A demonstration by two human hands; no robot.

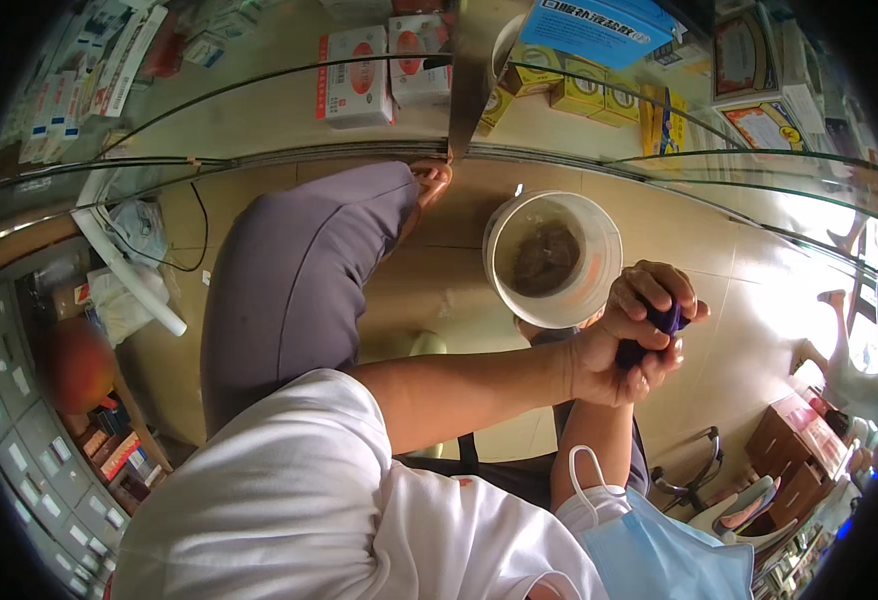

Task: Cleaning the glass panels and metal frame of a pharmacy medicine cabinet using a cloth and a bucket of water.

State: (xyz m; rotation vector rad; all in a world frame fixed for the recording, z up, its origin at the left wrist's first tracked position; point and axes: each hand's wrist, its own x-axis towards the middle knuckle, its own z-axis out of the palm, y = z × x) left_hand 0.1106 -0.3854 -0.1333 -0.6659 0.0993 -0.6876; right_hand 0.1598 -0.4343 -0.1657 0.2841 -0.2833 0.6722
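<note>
My left arm reaches across to the right. My left hand is closed around a dark purple bunched item, apparently cloth. Against its lower side are the curled fingers of my right hand, partly hidden by the left wrist. Both hands grip it beside the right rim of a whitish plastic bucket on the floor. Inside the bucket is murky liquid with a dark brownish mass that I cannot identify. My bent left leg in grey-purple trousers is left of the bucket.
A glass display counter with boxes, including a blue box, spans the front. A white pipe, plastic bags and a black cable lie left. A wooden desk stands right. A blue face mask shows below.
</note>
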